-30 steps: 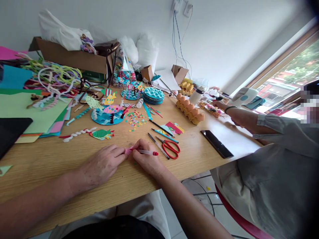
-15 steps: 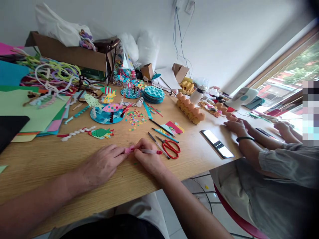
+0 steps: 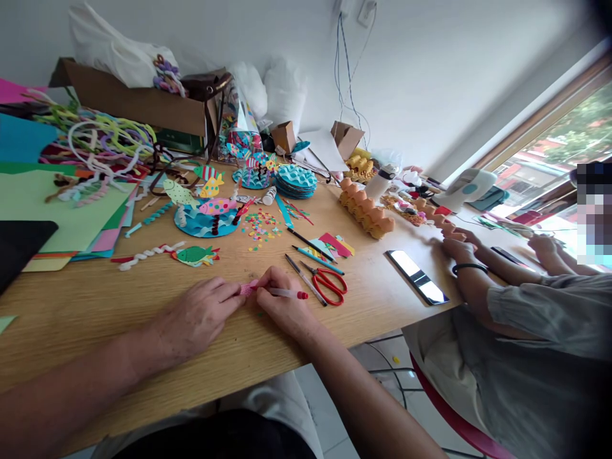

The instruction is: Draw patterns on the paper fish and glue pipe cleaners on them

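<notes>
My right hand (image 3: 285, 305) is closed around a red pen (image 3: 287, 292) with a pale, see-through barrel, its tip down at a small pink paper piece (image 3: 247, 289). On the table, the fingers of my left hand (image 3: 203, 312) are pressed together and pin the left end of that paper. Its middle partly shows between the hands; the rest is covered. Just right of my right hand lie red-handled scissors (image 3: 329, 285), a clear-barrelled pen (image 3: 306, 279) and a blue pen (image 3: 318, 260). A green paper fish (image 3: 194, 255) on a twisted stem lies beyond my left hand.
Paper fish stand on a blue wavy base (image 3: 206, 222) near scattered paper dots (image 3: 261, 228). Coloured sheets (image 3: 57, 210) are stacked at left. An egg carton (image 3: 366, 209) and a phone (image 3: 417, 276) lie to the right, where a co-worker's hands (image 3: 461, 250) work.
The back end of the red pen has shifted slightly left and down. My left hand stays on the paper. The co-worker's near arm has moved a little.
</notes>
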{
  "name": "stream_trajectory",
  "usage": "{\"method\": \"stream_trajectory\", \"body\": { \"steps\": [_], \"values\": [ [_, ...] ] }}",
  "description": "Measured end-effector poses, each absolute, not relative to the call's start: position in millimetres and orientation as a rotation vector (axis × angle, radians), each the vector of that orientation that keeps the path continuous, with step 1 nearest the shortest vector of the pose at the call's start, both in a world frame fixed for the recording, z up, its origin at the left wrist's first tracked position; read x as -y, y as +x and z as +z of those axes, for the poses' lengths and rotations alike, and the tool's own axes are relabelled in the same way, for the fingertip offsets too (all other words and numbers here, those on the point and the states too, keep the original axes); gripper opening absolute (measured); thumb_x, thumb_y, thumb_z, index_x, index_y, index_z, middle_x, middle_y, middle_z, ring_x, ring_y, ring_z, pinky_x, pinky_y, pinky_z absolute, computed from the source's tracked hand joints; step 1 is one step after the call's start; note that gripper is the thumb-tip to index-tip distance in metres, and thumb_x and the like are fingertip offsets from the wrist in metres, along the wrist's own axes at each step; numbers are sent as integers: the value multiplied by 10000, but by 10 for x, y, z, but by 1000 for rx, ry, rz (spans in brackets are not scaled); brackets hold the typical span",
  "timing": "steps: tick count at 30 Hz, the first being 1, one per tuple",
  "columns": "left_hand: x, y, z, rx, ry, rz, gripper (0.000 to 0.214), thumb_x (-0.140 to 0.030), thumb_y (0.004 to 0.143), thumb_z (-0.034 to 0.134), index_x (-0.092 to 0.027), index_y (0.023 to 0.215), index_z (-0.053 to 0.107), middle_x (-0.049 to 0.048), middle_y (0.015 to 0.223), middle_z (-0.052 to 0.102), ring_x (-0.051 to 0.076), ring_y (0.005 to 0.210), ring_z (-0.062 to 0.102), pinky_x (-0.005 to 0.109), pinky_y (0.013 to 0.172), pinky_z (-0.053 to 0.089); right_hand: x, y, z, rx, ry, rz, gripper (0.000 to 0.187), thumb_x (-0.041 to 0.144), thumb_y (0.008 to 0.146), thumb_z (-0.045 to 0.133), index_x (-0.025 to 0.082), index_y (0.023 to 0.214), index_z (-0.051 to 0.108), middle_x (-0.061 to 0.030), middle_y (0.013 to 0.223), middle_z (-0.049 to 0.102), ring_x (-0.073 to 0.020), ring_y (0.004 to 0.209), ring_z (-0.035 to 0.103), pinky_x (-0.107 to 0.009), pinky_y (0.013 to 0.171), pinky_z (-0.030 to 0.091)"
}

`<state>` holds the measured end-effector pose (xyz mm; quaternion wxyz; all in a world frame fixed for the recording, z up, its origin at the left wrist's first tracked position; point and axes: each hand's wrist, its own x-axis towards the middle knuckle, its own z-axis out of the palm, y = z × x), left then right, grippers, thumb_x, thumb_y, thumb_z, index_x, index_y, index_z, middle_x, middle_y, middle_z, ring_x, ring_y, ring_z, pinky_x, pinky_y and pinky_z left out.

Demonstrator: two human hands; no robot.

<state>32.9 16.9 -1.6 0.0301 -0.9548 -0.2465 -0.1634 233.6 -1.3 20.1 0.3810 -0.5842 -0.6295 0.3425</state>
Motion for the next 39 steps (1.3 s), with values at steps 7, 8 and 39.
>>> {"method": "stream_trajectory", "body": {
  "steps": [7, 8, 39],
  "values": [
    [-178, 313, -37, 752, -2976, -530, 573, 47, 790, 433, -119, 1301, 634, 90, 1082, 705, 255, 940, 614, 388, 863, 541, 28, 2352, 210, 1619, -1488, 850, 97, 147, 684, 538, 229, 655, 497, 74, 563, 507, -105, 524, 452, -203, 496, 336],
    [-179, 313, -37, 750, -2976, -533, 574, 46, 792, 432, -120, 1305, 631, 89, 1081, 705, 255, 936, 613, 390, 860, 543, 32, 2352, 212, 1620, -1486, 850, 97, 149, 683, 537, 230, 653, 494, 75, 560, 507, -105, 523, 451, -203, 494, 333],
    [-570, 13, 182, 1162, -3075, -561, 259, -243, 948, 415, -183, 1005, 660, 95, 1036, 683, 267, 999, 650, 394, 890, 526, -33, 2431, 104, 1784, -1418, 650, 214, 142, 845, 607, 202, 1034, 689, -54, 940, 742, -197, 866, 673, -310, 828, 510]
  ]
}}
